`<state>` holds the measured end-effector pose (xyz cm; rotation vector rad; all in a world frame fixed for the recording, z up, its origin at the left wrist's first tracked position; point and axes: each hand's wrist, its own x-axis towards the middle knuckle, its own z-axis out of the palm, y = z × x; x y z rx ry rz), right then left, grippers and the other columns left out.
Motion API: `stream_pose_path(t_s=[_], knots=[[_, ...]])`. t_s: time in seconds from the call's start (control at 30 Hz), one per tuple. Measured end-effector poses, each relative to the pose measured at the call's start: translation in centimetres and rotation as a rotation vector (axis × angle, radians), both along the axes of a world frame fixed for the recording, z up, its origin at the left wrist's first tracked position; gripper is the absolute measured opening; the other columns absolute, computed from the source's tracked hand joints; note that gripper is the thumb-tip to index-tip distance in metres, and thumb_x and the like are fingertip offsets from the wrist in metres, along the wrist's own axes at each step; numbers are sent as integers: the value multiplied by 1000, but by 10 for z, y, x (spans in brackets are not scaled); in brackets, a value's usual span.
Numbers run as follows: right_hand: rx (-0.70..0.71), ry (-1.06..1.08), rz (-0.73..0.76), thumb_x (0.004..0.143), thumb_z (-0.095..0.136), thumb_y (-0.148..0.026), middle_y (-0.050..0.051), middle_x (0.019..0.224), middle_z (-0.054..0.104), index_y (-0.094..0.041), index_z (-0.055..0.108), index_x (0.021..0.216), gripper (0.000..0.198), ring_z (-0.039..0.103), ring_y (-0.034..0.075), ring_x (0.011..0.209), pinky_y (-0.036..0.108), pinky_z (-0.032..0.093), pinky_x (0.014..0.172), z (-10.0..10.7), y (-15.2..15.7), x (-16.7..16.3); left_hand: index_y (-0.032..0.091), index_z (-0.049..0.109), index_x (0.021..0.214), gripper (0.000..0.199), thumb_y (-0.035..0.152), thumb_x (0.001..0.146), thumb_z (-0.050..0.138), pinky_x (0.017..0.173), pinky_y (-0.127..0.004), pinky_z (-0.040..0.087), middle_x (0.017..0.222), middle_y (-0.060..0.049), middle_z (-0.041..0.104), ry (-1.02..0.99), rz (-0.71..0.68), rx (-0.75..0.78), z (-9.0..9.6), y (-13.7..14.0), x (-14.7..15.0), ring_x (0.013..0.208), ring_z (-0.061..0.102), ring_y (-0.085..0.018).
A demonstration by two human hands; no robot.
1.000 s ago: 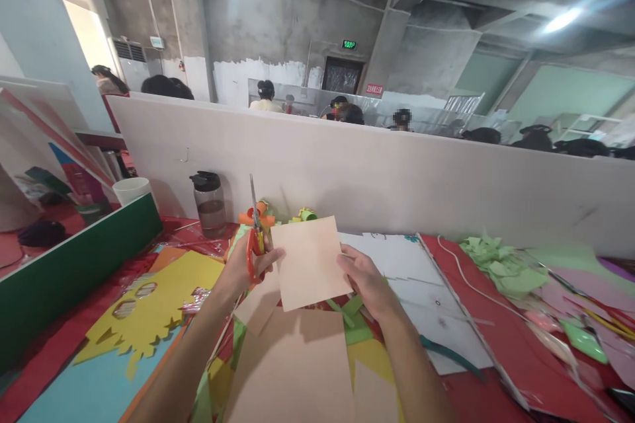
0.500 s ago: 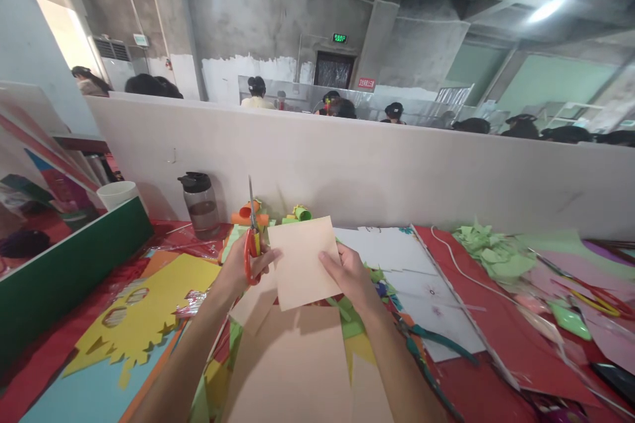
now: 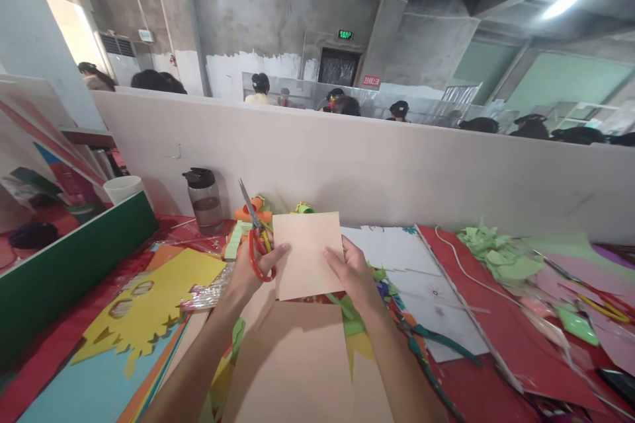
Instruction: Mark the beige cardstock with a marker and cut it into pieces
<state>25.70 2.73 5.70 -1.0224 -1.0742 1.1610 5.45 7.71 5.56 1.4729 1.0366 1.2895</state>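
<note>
Between my two hands a pale peach paper square (image 3: 308, 256) is held up, facing me. My left hand (image 3: 255, 268) pinches its left edge with the thumb in front, and also carries a pair of scissors (image 3: 254, 211) with red and yellow handles, blades pointing up and left. On the right edge, my right hand (image 3: 351, 268) grips the square, thumb on the front and fingers behind. Below it a larger peach sheet (image 3: 292, 363) lies on the table over green and yellow paper pieces.
To the left lie yellow cut-out paper (image 3: 163, 297) and a blue sheet (image 3: 94, 383). A water bottle (image 3: 206, 203) stands by the white partition (image 3: 377, 172). Teal-handled pliers (image 3: 431, 340) rest at right, beside white sheets (image 3: 421, 297). Green paper scraps (image 3: 496, 251) lie farther right.
The paper square has turned slightly to sit more upright. The scissors in my left hand have tilted, their tips swinging left. The view has shifted slightly.
</note>
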Motion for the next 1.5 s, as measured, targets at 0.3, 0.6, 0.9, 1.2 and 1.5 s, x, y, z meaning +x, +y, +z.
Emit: stream_pose_path(t_s=[0.3,0.6,0.9,1.2,1.5], knots=[[7,-29,4,83,73,-45,12,119,73,-21,64,126,50,72,31,101,40,59,79,0,0,1,20,48,80,36,41,77,77,55,-22,38,61,7,46,-46,5,9,-5,4,-1,54,46,-9],[23,-70,-65,85,71,-44,12,120,73,-20,63,126,48,71,30,102,39,58,83,0,0,1,20,47,77,33,38,80,75,50,-22,41,60,6,52,-65,-135,-15,-2,2,-6,49,50,-9],[141,-106,-256,87,67,-44,11,121,72,-21,64,119,40,67,30,107,42,54,91,-6,6,3,20,47,78,36,43,81,74,49,-22,41,59,4,54,15,-312,-77,2,-3,-5,51,52,-11],[164,-122,-370,87,66,-41,9,116,73,-22,66,110,30,68,28,102,35,55,83,-2,4,3,20,45,77,40,37,71,82,61,-29,55,65,7,47,-47,-350,-171,2,-6,2,57,54,-11],[150,-116,-487,83,67,-46,11,111,75,-20,66,110,37,69,30,100,40,55,85,-7,9,10,22,42,79,40,30,69,80,45,-21,36,62,8,44,60,-387,-88,-3,-9,8,50,44,-9]])
